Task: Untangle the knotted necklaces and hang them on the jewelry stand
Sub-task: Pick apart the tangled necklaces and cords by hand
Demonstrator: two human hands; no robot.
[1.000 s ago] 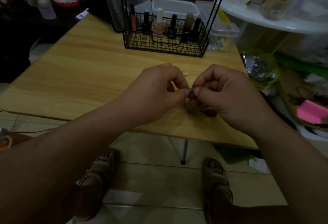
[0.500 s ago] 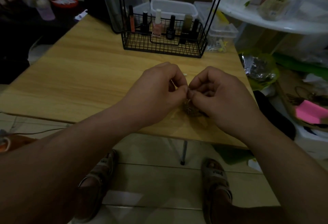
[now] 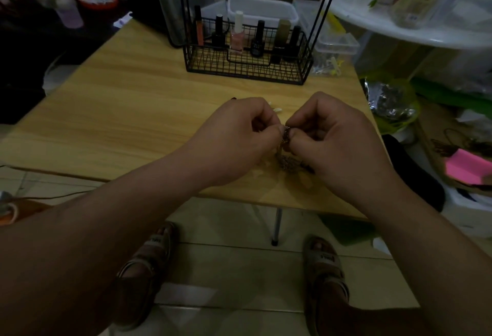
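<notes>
While both hands meet over the near edge of the table, the necklaces sit as 1 dark clump between them, part lifted and the rest bunched on the wood just below the thumbs. Left hand: fingers curled, thumb and forefinger pinching chain at the top of the clump. Right hand: same, curled, pinching chain right beside the left pinch; the 2 grips almost touch. Strand count cannot be told in this poor light. Judged handling: thin chain, very light, limp, nothing stiff to push against, slippery at the fingertips, links and clasp likely to kink or snap if yanked. Best hold looks like fingertip pinches close in on either side of the knot, teasing loops loose rather than pulling ends tight. Stand, a black wire basket with 2 tall rods, sits at the far side, well apart from the hands; nothing hangs on the part in view. Untangling not yet done.
</notes>
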